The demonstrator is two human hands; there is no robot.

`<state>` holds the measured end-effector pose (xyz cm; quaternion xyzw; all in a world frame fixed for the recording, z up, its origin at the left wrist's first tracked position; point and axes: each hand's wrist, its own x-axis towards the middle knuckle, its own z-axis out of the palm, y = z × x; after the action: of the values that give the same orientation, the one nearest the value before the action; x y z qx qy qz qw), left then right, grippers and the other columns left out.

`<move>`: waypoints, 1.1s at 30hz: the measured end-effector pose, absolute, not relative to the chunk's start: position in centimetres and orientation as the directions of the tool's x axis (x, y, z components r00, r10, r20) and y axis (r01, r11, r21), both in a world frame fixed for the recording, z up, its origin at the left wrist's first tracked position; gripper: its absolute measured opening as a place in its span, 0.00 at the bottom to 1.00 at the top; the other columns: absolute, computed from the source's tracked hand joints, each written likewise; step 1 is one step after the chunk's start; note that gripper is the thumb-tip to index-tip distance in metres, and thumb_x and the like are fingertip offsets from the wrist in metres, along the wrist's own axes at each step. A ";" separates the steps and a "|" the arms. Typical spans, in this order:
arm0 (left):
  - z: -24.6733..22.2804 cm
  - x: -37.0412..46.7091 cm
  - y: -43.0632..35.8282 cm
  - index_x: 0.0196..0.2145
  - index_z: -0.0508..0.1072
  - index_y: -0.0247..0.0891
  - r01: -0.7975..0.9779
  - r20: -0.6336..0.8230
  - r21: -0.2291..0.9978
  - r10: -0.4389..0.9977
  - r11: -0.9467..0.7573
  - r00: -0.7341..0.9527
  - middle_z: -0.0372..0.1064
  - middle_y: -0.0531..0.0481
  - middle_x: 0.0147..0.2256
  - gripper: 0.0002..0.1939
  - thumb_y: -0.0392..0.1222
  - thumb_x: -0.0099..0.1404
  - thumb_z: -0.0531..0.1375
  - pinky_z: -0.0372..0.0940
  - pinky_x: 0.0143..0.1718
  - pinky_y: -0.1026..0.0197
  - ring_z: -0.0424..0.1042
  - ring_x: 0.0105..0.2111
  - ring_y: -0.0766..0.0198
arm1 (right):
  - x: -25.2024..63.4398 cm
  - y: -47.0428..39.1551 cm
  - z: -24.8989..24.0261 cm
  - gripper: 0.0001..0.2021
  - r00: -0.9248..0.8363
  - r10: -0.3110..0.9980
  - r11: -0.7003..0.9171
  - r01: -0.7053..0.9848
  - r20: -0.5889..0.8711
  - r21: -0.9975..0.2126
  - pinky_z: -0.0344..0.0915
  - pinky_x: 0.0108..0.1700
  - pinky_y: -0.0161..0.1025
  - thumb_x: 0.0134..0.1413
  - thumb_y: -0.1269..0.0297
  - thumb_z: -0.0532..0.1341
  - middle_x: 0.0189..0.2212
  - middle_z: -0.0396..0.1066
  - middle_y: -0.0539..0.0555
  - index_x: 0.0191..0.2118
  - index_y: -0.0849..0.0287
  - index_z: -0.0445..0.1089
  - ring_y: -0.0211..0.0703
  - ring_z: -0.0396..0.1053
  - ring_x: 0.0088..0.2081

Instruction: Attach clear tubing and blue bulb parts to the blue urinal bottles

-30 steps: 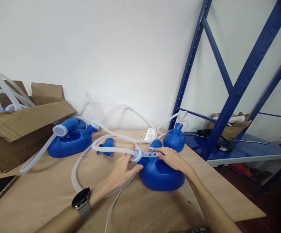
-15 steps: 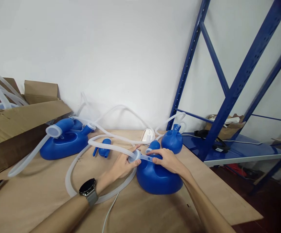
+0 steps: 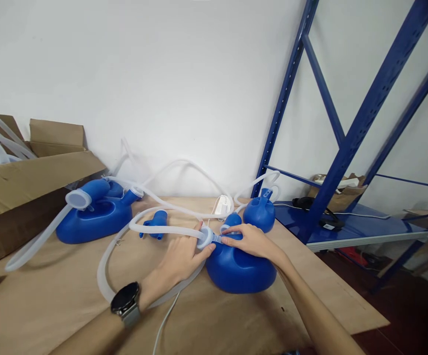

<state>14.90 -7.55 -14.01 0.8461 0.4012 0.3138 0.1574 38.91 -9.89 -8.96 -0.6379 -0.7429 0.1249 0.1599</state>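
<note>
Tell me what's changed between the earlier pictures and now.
The right hand has moved left along the strap, so its fingers are now close beside the cap. The camera view has shifted slightly too. Neither hand has visibly let go: the left hand is still on the cap, the right on the strap. The bottles and box look unmoved.

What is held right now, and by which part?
The left hand holds the round translucent plastic cap by its rim; the right hand pinches the far end of its flat strap.
</note>
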 end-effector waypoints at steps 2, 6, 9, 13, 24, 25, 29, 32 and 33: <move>-12.0 14.4 -8.8 0.44 0.79 0.36 0.739 0.353 0.333 0.804 -0.586 0.479 0.78 0.34 0.44 0.26 0.61 0.72 0.53 0.67 0.46 0.46 0.76 0.46 0.40 | 38.9 -9.9 -8.9 0.27 -0.133 0.988 0.152 0.902 0.075 -0.403 0.65 0.59 0.49 0.57 0.34 0.60 0.53 0.79 0.51 0.52 0.43 0.79 0.62 0.72 0.58; -8.8 14.9 -11.5 0.33 0.78 0.36 0.817 0.269 0.141 0.816 -0.559 0.511 0.76 0.37 0.30 0.25 0.55 0.75 0.50 0.65 0.34 0.51 0.77 0.32 0.45 | 38.9 -9.8 -9.1 0.27 -0.115 0.989 0.143 0.905 0.091 -0.400 0.66 0.57 0.49 0.55 0.33 0.61 0.52 0.80 0.50 0.51 0.43 0.80 0.62 0.73 0.57; -7.7 16.8 -11.6 0.43 0.77 0.37 0.688 0.440 0.034 0.629 -0.725 0.641 0.77 0.38 0.39 0.17 0.48 0.74 0.52 0.66 0.39 0.52 0.76 0.41 0.47 | 39.0 -9.7 -9.4 0.26 -0.119 0.985 0.157 0.915 0.123 -0.371 0.67 0.55 0.48 0.56 0.34 0.61 0.51 0.80 0.52 0.51 0.43 0.81 0.61 0.74 0.55; -7.4 18.7 -9.1 0.41 0.78 0.36 0.670 0.429 -0.024 0.597 -0.742 0.678 0.77 0.37 0.41 0.11 0.42 0.71 0.56 0.64 0.47 0.48 0.75 0.45 0.45 | 39.0 -9.7 -9.7 0.23 -0.109 0.985 0.150 0.929 0.137 -0.339 0.68 0.52 0.48 0.58 0.38 0.60 0.49 0.81 0.52 0.50 0.43 0.81 0.60 0.76 0.52; -9.4 18.3 -6.7 0.33 0.76 0.38 0.611 0.382 0.200 0.635 -0.766 0.672 0.76 0.44 0.32 0.11 0.42 0.72 0.57 0.55 0.31 0.58 0.74 0.32 0.55 | 39.7 -9.3 -9.9 0.22 -0.098 0.992 0.123 0.883 0.080 -0.453 0.69 0.54 0.46 0.55 0.40 0.64 0.48 0.81 0.49 0.49 0.43 0.81 0.59 0.76 0.53; -9.5 18.3 -6.6 0.32 0.76 0.38 0.607 0.371 0.221 0.642 -0.763 0.671 0.76 0.45 0.31 0.12 0.42 0.71 0.57 0.54 0.30 0.58 0.73 0.31 0.56 | 39.7 -9.3 -9.9 0.22 -0.096 0.992 0.121 0.879 0.078 -0.460 0.69 0.54 0.46 0.54 0.40 0.65 0.48 0.81 0.49 0.49 0.43 0.81 0.59 0.76 0.53; -10.2 18.4 -6.3 0.31 0.76 0.38 0.610 0.366 0.267 0.664 -0.746 0.652 0.74 0.46 0.29 0.12 0.42 0.71 0.57 0.53 0.31 0.59 0.70 0.29 0.59 | 39.8 -9.1 -10.1 0.22 -0.089 0.993 0.116 0.865 0.078 -0.488 0.68 0.54 0.45 0.52 0.41 0.67 0.48 0.81 0.51 0.48 0.45 0.82 0.58 0.77 0.53; -10.9 18.2 -6.2 0.31 0.74 0.37 0.605 0.411 0.260 0.653 -0.753 0.637 0.74 0.46 0.31 0.13 0.43 0.72 0.56 0.53 0.32 0.59 0.69 0.30 0.59 | 39.8 -9.0 -10.4 0.24 -0.053 0.995 0.088 0.852 0.083 -0.516 0.69 0.53 0.44 0.50 0.41 0.68 0.50 0.81 0.53 0.49 0.48 0.81 0.58 0.76 0.53; -10.9 18.1 -6.3 0.31 0.74 0.37 0.601 0.422 0.257 0.647 -0.757 0.635 0.74 0.46 0.32 0.13 0.43 0.72 0.56 0.53 0.32 0.59 0.69 0.31 0.60 | 39.8 -9.0 -10.5 0.26 -0.040 0.996 0.077 0.847 0.082 -0.527 0.69 0.53 0.44 0.50 0.41 0.69 0.51 0.80 0.54 0.50 0.49 0.81 0.58 0.76 0.53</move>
<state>18.14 -6.29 -10.95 0.9029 0.3456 0.2512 0.0462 39.81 -9.04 -10.46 -0.6575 -0.7005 0.1707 0.2187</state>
